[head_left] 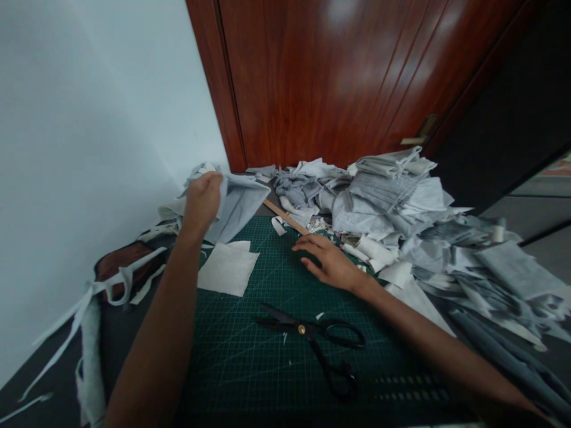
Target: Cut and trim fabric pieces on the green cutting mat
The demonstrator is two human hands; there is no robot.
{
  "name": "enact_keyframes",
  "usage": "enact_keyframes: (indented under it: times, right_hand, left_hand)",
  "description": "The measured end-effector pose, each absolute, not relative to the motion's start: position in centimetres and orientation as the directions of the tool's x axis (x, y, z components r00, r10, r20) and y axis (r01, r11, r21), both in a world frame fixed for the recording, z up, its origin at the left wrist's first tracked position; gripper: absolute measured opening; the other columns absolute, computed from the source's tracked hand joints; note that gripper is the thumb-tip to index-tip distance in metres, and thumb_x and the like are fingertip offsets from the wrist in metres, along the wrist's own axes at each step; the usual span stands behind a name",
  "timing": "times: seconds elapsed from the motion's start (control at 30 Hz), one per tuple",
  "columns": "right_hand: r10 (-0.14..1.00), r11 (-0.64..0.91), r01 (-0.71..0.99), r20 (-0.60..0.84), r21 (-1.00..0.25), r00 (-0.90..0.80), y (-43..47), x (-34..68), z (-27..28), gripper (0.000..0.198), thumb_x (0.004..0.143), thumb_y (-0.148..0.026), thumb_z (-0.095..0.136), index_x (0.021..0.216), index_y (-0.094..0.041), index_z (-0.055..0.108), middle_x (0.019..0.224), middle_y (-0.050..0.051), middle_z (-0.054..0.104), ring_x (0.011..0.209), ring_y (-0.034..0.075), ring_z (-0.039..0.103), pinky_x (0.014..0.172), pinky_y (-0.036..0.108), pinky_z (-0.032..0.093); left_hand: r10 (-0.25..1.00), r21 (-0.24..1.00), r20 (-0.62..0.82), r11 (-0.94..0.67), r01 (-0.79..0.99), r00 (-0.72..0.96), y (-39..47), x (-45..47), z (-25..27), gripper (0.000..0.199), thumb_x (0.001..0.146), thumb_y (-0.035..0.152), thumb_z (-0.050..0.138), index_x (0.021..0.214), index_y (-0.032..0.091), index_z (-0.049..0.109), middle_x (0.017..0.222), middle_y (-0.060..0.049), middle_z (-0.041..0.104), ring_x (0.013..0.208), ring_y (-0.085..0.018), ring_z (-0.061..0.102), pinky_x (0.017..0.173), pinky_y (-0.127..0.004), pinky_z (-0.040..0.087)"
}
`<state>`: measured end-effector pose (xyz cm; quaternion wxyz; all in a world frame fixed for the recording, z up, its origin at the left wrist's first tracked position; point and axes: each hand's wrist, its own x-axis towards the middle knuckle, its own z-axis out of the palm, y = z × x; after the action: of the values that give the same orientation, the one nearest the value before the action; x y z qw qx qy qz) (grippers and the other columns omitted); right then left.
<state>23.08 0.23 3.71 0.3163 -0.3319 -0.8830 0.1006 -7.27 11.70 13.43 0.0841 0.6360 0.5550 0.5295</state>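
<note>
Head view: nearest you, the scissors (302, 329) lie on the green mat (232, 362), blades slightly parted with no cloth between them and neither of your hands on them, so no cut is under way. A few tiny scraps (320, 316) lie beside them.

Beyond the blades, toward your left, pale pieces (229, 273) rest flat on the mat, overlapping; their straight edges suggest that these, at least, are already cut. Your right hand (332, 261) is over the mat, fingers loosely bent and apart, with nothing visible in its grip; whether it touches the mat you cannot tell from here.

Farther out, your left hand (203, 199) is closed on a grey cloth (245, 205), which hangs beyond the pale pieces and is not laid flat. A wooden strip (285, 216) slants across the mat's far edge. To its right, the heap (370, 208) of grey and white cloth is large and unsorted, so much appears left unhandled. Behind everything stands the door (312, 77).
</note>
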Motion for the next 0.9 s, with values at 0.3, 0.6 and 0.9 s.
enact_keyframes:
  times: [0.3, 0.6, 0.9]
  right_hand:
    - [0.729, 0.675, 0.471, 0.609, -0.567, -0.313, 1.0, 22.4, 9.6, 0.080, 0.091, -0.049, 0.075, 0.156, -0.026, 0.035, 0.154, 0.018, 0.049, 0.132, 0.034, 0.054, 0.112, 0.061, 0.047]
    - [0.806, 0.507, 0.098, 0.430, -0.857, -0.407, 0.8, 20.2, 9.7, 0.041, 0.101, -0.054, 0.059, 0.127, -0.023, 0.051, 0.115, 0.008, 0.063, 0.109, 0.022, 0.065, 0.100, 0.044, 0.056]
    - [0.784, 0.599, 0.076, 0.564, -0.797, -0.257, -0.9, 18.9, 9.9, 0.027, 0.097, -0.041, 0.068, 0.117, -0.026, 0.058, 0.117, 0.005, 0.065, 0.112, 0.023, 0.064, 0.103, 0.044, 0.053]
  left_hand:
    - [0.636, 0.446, 0.648, -0.763, 0.469, 0.418, 4.6, -1.6, 17.5, 0.022, 0.101, 0.038, 0.052, 0.090, 0.022, 0.062, 0.071, 0.001, 0.061, 0.063, -0.016, 0.057, 0.061, -0.025, 0.048]
    - [0.601, 0.550, 0.740, -0.799, 0.243, 0.303, 4.2, -1.3, 17.6, 0.028, 0.104, 0.050, 0.061, 0.094, 0.024, 0.057, 0.062, 0.007, 0.045, 0.045, -0.008, 0.036, 0.039, -0.021, 0.025]
    - [0.694, 0.703, 0.711, -0.699, -0.126, 0.115, 3.3, 0.7, 17.1, 0.032, 0.091, 0.046, 0.080, 0.087, 0.024, 0.057, 0.065, 0.006, 0.052, 0.050, -0.008, 0.044, 0.050, -0.022, 0.035]
